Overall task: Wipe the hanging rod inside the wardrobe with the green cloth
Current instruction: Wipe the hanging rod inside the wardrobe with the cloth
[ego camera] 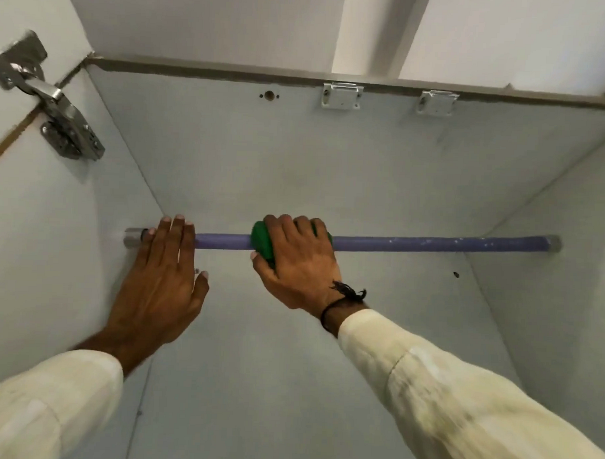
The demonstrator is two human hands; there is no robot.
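A purple hanging rod point(431, 243) runs left to right across the inside of the pale wardrobe, held by grey end sockets. My right hand point(300, 263) is wrapped over the rod near its middle, gripping the green cloth point(262, 241) around it. Only part of the cloth shows past my fingers. My left hand point(162, 276) rests over the rod's left end next to the socket, fingers extended and close together, covering that stretch of the rod.
A metal door hinge point(54, 117) sits on the left side panel. Two white brackets point(341, 96) and a drilled hole point(269, 96) are on the top panel near its front edge. The right side wall point(548, 306) closes in the space.
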